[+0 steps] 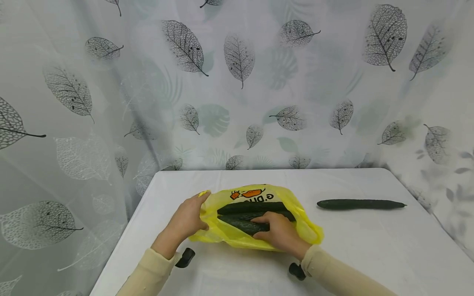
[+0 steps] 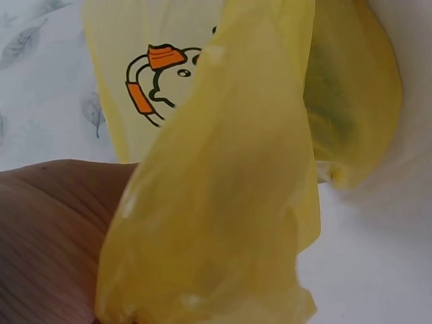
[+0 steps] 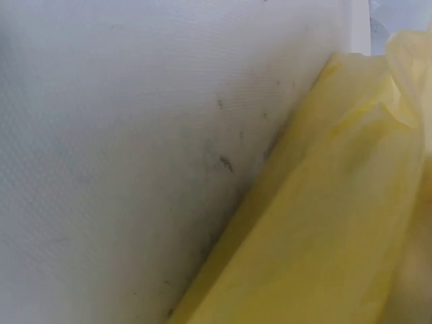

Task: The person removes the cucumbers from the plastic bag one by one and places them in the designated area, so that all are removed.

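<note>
A yellow plastic bag (image 1: 240, 242) with an orange and black print lies on its side, its mouth spread wide. Inside it, dark green cucumbers lie side by side, one at the back (image 1: 244, 207) and another cucumber (image 1: 238, 224) nearer the front. My left hand (image 1: 189, 216) grips the bag's left edge, with yellow film showing over the fingertips. Reaching into the mouth, my right hand (image 1: 279, 231) holds the front cucumber between thumb and fingers. A flap of bag (image 2: 223, 182) covers the left fingers in the left wrist view; only bag and table show in the right wrist view.
One more cucumber (image 1: 361, 204) lies crosswise on the white table (image 1: 370, 242), right of the bag. Behind the table hangs a leaf-patterned curtain (image 1: 266, 90). Small black devices (image 1: 186, 258) sit under both wrists.
</note>
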Action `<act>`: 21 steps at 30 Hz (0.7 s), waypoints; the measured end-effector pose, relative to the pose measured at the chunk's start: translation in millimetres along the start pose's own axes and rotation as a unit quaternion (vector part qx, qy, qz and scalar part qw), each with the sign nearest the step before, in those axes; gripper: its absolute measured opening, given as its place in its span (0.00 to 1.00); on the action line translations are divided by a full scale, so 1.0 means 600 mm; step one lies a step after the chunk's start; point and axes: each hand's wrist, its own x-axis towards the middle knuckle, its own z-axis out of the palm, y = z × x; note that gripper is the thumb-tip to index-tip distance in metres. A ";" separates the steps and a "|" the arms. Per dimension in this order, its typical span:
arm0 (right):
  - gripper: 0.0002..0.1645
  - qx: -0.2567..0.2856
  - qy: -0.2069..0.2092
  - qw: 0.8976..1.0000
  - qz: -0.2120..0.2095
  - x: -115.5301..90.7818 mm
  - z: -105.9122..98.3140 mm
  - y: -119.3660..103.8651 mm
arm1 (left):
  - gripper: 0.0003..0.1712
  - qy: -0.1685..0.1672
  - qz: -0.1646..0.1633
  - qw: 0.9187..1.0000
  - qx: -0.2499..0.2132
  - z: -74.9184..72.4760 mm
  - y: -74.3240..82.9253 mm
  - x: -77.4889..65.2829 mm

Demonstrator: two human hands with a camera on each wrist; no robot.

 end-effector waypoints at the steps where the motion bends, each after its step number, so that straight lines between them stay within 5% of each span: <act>1: 0.27 0.006 0.003 1.000 -0.002 -0.001 -0.002 0.000 | 0.57 -0.001 -0.001 1.000 0.000 0.000 0.000 0.000; 13: 0.28 0.091 0.046 0.994 -0.036 -0.015 -0.031 -0.007 | 0.58 -0.005 -0.004 1.000 0.002 0.002 0.001 0.005; 21: 0.29 0.182 0.039 0.980 -0.073 -0.027 -0.050 -0.022 | 0.57 -0.005 -0.009 1.000 -0.001 0.002 0.002 0.003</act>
